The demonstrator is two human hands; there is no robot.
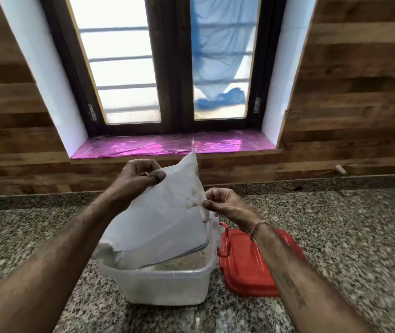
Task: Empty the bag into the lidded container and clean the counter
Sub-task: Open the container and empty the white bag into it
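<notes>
While a clear container (pixel 167 287) stands open on the speckled surface (pixel 347 224), its red lid (pixel 246 267) lies just beside it, right. A white bag (pixel 158 217) hangs above, mouth down inside the rim. The left hand (pixel 138 179) has fingers clamped on the bag's top corner, the right hand (pixel 225 203) on its right edge.
</notes>
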